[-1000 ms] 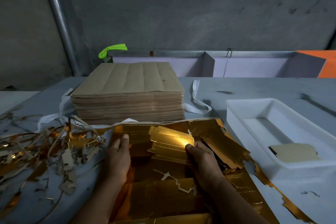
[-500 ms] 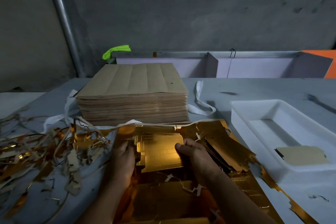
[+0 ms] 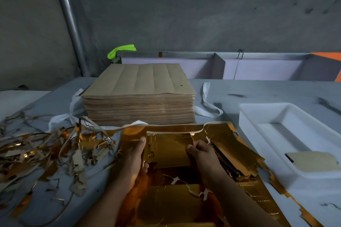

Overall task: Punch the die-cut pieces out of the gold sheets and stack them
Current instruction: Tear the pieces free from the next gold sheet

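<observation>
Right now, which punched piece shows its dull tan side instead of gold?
The lone piece in the white tray; the pieces gripped between left hand and right hand and the pile beside them show gold.

The right edge cuts the white tray (image 3: 258, 116), the left the scrap heap (image 3: 46, 153); the gold piece (image 3: 169, 151) hides most fingers of the left hand (image 3: 132, 158).

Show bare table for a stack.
Grey table behind the white tray and between tray and brown sheet stack is bare, save a white strap. Crowded: scrap pile at left, gold sheets and the held gold piece in front.
</observation>
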Tool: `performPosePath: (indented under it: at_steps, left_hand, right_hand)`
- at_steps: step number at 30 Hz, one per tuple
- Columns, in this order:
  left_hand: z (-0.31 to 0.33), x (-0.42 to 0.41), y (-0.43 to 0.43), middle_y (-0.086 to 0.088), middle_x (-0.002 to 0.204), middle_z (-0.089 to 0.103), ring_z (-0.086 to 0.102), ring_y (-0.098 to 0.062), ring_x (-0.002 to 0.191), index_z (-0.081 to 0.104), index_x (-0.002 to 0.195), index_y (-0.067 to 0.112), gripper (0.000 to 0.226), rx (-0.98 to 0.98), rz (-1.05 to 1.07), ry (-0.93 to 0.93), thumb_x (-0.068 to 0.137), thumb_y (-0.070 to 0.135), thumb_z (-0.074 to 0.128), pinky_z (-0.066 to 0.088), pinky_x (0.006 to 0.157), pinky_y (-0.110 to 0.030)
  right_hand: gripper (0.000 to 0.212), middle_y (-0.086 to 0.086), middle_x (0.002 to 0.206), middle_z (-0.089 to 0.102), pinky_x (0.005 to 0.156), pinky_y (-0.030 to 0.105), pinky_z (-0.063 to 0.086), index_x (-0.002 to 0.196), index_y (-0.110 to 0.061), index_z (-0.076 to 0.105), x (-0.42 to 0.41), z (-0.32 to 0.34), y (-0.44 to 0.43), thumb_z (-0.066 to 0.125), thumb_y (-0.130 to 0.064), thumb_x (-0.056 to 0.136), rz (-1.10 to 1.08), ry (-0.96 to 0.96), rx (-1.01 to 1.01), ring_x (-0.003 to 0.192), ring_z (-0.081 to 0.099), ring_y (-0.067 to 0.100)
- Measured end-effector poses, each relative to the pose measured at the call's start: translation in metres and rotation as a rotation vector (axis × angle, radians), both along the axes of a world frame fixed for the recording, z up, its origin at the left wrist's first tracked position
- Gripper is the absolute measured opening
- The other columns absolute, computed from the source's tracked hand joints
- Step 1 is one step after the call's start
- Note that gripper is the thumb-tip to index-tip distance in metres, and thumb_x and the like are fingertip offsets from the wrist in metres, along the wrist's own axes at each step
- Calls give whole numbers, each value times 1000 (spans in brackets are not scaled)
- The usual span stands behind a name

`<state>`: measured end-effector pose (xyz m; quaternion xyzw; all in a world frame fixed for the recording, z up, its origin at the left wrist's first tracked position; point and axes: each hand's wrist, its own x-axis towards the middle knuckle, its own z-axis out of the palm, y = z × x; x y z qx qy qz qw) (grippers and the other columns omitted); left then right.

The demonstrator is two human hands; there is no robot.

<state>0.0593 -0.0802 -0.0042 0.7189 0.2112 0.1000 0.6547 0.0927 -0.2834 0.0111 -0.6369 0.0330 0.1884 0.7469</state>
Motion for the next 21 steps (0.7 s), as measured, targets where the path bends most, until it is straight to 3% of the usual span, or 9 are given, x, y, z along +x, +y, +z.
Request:
performPosePath:
  at_steps: [2, 4, 6, 8, 11, 14, 19, 21]
  left_hand:
    - [0, 3, -2, -13, 117, 65, 64, -28, 99, 58, 127, 20, 57, -29, -3, 28, 95, 62, 36, 49, 78, -37]
    - [0, 4, -4, -10, 138, 54, 52, -27, 122, 50, 137, 22, 57, 47, 10, 45, 98, 59, 34, 40, 93, -41]
    - [0, 3, -4, -3, 127, 56, 53, -19, 110, 56, 128, 25, 45, 141, 35, 16, 100, 53, 33, 38, 85, -35]
    - [-1, 4, -3, 4, 110, 57, 53, -10, 93, 57, 104, 37, 26, 166, 26, -5, 101, 50, 34, 40, 81, -35]
    - [-3, 5, -1, 10, 93, 55, 51, -6, 85, 51, 86, 40, 22, 161, 17, -22, 102, 47, 37, 42, 76, -32]
    - [-3, 6, -3, 16, 85, 50, 46, 0, 78, 49, 82, 40, 23, 166, 29, -48, 102, 45, 39, 34, 64, -24]
    - [-5, 7, 0, 11, 94, 57, 51, -6, 88, 58, 88, 31, 26, 135, 35, -58, 102, 42, 41, 39, 78, -32]
    - [-6, 7, 1, 6, 96, 60, 51, -8, 88, 63, 91, 20, 33, 134, 56, -47, 102, 42, 41, 39, 72, -31]
  right_hand:
    - [13, 19, 115, 58, 66, 48, 60, 96, -14, 60, -2, -2, -3, 57, -27, 98, 48, 7, -17, 91, 69, 39]
    - [12, 19, 116, 57, 67, 48, 60, 98, -16, 60, -4, -4, -5, 57, -27, 98, 87, -4, -41, 92, 68, 39]
    - [11, 19, 116, 58, 68, 45, 60, 100, -16, 60, -4, -4, -6, 58, -27, 98, 109, -22, -56, 93, 68, 38]
    - [11, 17, 115, 59, 67, 41, 60, 103, -17, 60, -6, -4, -6, 57, -27, 98, 121, -31, -69, 94, 68, 35]
    - [10, 14, 113, 62, 65, 37, 59, 107, -19, 59, -7, -5, -5, 56, -22, 98, 108, -36, -46, 89, 71, 30]
    - [15, 13, 117, 61, 65, 35, 59, 111, -24, 57, -7, -7, -6, 57, -19, 97, 86, -32, -19, 93, 70, 32]
    - [30, 17, 121, 61, 70, 40, 59, 122, -25, 55, -4, -10, -10, 58, -13, 95, 44, 12, 87, 97, 69, 38]
    - [31, 17, 118, 64, 69, 40, 59, 121, -25, 56, -3, -11, -12, 59, -10, 94, 40, 20, 133, 91, 72, 36]
